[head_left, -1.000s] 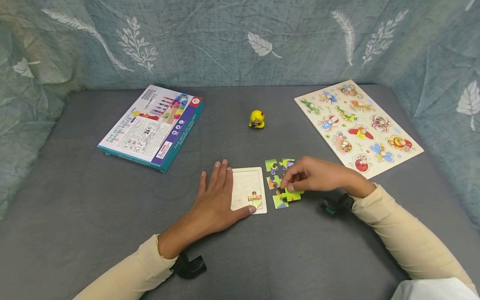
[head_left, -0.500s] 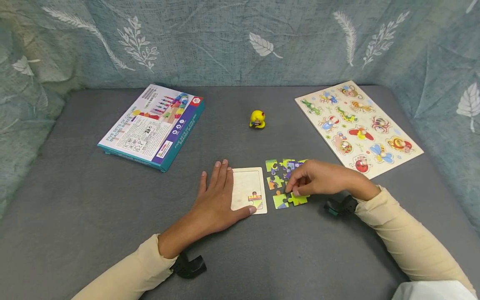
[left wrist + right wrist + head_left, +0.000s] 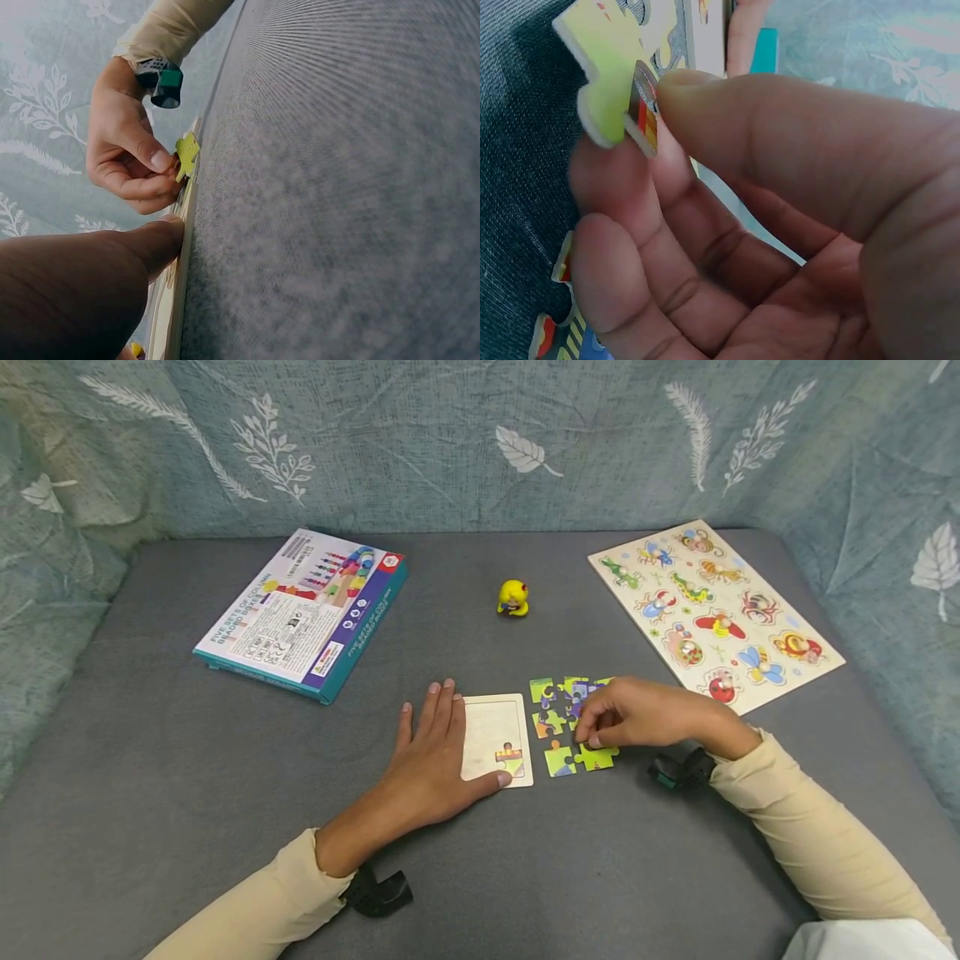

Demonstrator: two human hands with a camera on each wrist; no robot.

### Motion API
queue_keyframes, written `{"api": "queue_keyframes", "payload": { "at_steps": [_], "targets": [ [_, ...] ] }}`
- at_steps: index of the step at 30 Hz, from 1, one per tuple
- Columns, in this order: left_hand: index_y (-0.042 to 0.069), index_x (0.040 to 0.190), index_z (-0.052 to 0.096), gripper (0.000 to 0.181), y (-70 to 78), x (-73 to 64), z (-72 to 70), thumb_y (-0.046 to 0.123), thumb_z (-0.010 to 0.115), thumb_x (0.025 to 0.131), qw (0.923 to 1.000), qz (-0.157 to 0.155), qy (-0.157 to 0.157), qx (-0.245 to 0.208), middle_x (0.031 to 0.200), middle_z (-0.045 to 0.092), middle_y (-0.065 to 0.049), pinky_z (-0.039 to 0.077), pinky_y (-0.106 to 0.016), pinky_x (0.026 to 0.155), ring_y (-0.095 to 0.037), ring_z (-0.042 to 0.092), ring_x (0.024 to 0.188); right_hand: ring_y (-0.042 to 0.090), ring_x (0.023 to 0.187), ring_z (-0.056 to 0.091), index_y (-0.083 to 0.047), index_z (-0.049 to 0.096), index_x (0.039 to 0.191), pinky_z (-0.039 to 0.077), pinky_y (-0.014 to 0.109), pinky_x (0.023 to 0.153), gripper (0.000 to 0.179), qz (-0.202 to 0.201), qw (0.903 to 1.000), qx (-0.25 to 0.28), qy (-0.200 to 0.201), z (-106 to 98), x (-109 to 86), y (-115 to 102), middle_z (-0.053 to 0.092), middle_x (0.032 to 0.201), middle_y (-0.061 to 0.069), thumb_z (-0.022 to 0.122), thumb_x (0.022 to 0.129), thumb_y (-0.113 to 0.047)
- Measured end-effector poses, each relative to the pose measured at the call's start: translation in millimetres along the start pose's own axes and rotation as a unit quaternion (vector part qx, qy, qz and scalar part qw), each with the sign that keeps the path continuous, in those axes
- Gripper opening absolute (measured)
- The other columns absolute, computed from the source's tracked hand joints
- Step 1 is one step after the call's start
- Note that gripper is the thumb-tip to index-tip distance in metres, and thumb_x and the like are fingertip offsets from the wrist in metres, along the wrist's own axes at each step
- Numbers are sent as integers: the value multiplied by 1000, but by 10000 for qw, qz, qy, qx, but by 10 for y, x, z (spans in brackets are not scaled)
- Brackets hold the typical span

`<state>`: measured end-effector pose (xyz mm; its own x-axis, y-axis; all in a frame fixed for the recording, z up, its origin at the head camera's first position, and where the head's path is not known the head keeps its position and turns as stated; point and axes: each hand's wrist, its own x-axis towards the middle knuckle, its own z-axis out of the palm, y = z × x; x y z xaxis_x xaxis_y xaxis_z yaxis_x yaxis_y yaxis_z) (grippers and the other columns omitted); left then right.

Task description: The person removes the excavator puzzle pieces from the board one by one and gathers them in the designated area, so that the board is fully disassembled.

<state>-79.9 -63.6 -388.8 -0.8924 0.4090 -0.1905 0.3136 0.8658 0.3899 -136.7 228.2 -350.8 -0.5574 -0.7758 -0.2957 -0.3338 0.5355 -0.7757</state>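
Note:
My left hand (image 3: pixel 431 768) lies flat over the left part of a small wooden puzzle tray (image 3: pixel 491 699), fingers straight and thumb on its near edge. Inside that tray, at the lower right corner, sits a joined bit of picture (image 3: pixel 510 760). To the right, my right hand (image 3: pixel 633 714) bends over the loose pieces, and thumb and fingertips pinch a lime-green puzzle piece (image 3: pixel 597 758). The right wrist view shows this lime-green piece (image 3: pixel 604 82) tilted at the fingertips, with a red and yellow patch by the thumb. Loose puzzle pieces (image 3: pixel 550 723) lie beside the tray, some hidden under the hand.
A boxed bead toy (image 3: pixel 300 618) lies at the back left. A yellow toy figure (image 3: pixel 513 598) stands at the back middle. On the right is a wooden insect peg puzzle board (image 3: pixel 718 614), its near corner close to the right wrist. A patterned cloth (image 3: pixel 450 443) hangs behind the table.
Between the first frame and the second, my right hand and the lime-green puzzle piece shifted slightly right, uncovering more pieces; since then they barely moved. My left hand stays put.

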Motion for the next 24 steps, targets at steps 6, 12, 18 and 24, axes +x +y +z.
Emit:
{"api": "queue_keyframes", "payload": {
  "at_steps": [6,12,18,24],
  "targets": [
    [-8,152,10,114,5,-4,-4,64,65,82,10000,21,25,28,160,-6,-21,-8,-57,111,-32,-10,146,13,80,60,-5,70,105,49,28,69,13,198,9998,12,11,-47,-25,-26,66,91,-3,65,93,-6],
    [-6,153,11,112,11,-7,-7,63,65,83,9996,271,15,23,160,-4,-20,-9,-56,111,-31,-9,146,16,85,62,-2,67,110,50,28,73,18,341,9991,219,-142,-97,-52,-29,67,92,-1,65,93,-6],
    [-2,154,12,106,16,7,-15,63,62,86,9979,631,-142,95,161,-3,-15,-12,-52,111,-26,-9,147,17,87,63,0,66,114,51,30,76,21,94,9993,347,-30,-84,-47,-11,68,94,2,64,94,-7],
    [0,154,18,94,4,24,-41,57,59,91,9947,1015,-189,5,162,0,-13,-9,-52,112,-24,-7,147,17,88,64,-1,66,115,51,31,76,20,43,9997,218,51,-88,-50,-30,68,96,3,62,96,-6]
  ]
}}
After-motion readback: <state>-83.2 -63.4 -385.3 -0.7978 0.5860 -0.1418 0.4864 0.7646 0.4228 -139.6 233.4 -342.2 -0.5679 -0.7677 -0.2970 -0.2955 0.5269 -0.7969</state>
